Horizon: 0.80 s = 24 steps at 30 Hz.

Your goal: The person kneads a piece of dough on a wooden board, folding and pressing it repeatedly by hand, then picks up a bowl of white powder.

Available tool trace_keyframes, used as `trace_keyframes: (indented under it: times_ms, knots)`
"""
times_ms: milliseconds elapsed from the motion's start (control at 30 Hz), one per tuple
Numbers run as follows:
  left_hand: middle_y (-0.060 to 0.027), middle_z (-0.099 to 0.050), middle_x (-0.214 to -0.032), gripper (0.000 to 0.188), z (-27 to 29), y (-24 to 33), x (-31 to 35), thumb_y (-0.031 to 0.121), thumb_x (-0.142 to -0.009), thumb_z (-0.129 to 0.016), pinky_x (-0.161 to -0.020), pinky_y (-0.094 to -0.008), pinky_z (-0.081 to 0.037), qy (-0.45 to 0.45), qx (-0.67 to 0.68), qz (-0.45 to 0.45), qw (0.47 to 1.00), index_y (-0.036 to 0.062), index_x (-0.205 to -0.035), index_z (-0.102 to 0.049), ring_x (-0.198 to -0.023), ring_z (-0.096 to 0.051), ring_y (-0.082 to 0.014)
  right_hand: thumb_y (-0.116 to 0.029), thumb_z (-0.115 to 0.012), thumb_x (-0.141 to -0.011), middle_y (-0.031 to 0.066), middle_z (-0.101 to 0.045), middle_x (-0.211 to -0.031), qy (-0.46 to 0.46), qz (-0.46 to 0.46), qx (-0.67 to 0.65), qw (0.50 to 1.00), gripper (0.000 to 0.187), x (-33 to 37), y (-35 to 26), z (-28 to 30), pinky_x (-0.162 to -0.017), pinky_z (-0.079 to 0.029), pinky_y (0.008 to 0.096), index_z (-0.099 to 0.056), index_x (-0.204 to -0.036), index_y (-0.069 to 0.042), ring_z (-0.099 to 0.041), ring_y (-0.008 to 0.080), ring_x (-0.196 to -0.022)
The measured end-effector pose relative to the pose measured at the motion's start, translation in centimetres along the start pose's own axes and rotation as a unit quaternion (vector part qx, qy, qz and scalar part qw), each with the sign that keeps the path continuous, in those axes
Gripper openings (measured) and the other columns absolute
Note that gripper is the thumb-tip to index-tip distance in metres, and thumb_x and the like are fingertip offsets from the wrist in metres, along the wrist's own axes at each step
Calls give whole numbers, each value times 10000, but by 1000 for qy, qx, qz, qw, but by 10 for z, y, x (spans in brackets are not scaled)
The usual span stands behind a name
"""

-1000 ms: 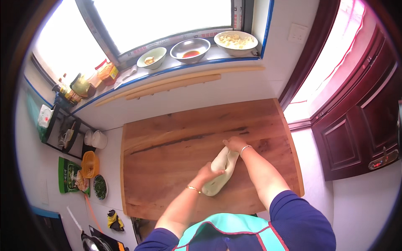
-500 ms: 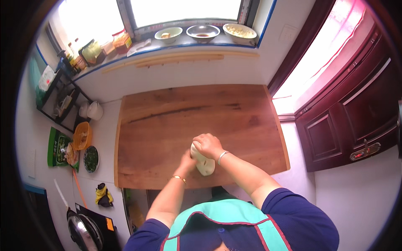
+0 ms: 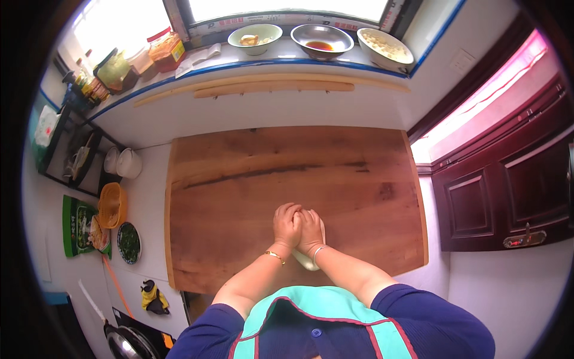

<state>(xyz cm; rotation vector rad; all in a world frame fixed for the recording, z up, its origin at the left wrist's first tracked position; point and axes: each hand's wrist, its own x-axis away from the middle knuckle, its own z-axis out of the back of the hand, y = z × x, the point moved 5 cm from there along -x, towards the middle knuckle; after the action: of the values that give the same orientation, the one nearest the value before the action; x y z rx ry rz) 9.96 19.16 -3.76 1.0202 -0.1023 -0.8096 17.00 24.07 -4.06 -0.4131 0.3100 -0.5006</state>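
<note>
A pale, smooth lump of dough [image 3: 307,261] lies on the large brown wooden board [image 3: 239,197], near its front edge. My left hand [image 3: 287,228] and my right hand [image 3: 309,231] are side by side on top of it, touching each other, fingers curled over and gripping it. Only the dough's near end and a strip along its right side show; the hands cover the rest. A gold bracelet [image 3: 275,256] is on my left wrist and a silver bangle [image 3: 318,252] on my right.
On the windowsill stand a light bowl [image 3: 255,48], a metal bowl with dark liquid [image 3: 323,55] and a bowl of pale pieces [image 3: 385,63]. To the left are an orange basket [image 3: 113,206], a bowl of chopped greens [image 3: 129,251] and a pan [image 3: 125,346].
My left hand has moved from the dough's left side up onto it, next to my right hand. More of the dough is covered. The view has shifted slightly.
</note>
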Motion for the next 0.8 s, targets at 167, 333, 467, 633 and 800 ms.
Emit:
trace_keyframes:
  times_ms: [167,333,467,633,800]
  knots:
    - [-126,-642,-899,188,-29,-38,-50,146,-855,-495,-838,-403,-458,-25,46,98,994,33,-858,-646,-920,-577,-319,-216,-584,-762,91,-623,-956,-101,-19,-23,994,255,-51,27,-17,-889,-402,409,-599,-985,-92,-549,277,-982]
    - [-137,-631,-831,183,-41,-66,-85,131,-873,-491,-735,-368,-477,25,80,130,988,11,-833,-622,-786,-594,-288,-212,-564,-776,83,-634,-943,-132,-17,-30,991,184,-86,42,-32,-868,-420,408,-638,-901,-99,-557,271,-971]
    - [-141,-635,-767,214,-39,-88,-101,175,-881,-502,-684,-359,-467,86,139,166,973,10,-805,-614,-688,-564,-258,-238,-553,-788,101,-605,-981,-75,-8,-69,995,218,-109,44,-33,-863,-427,423,-632,-905,-73,-545,282,-988]
    - [-210,-654,-991,315,-41,-66,-113,286,-880,-472,-791,-439,-460,-64,27,241,968,15,-892,-632,-913,-609,-367,-234,-561,-770,134,-592,-1081,-46,-40,-46,997,254,-112,51,-26,-914,-414,428,-639,-948,-71,-510,319,-1079]
    - [-191,-657,-1027,369,-7,23,-71,330,-882,-432,-865,-441,-451,-197,-20,167,966,58,-939,-674,-1003,-600,-373,-252,-556,-778,211,-672,-897,-69,-109,-99,987,261,-45,15,46,-731,-500,454,-665,-855,-27,-627,409,-864]
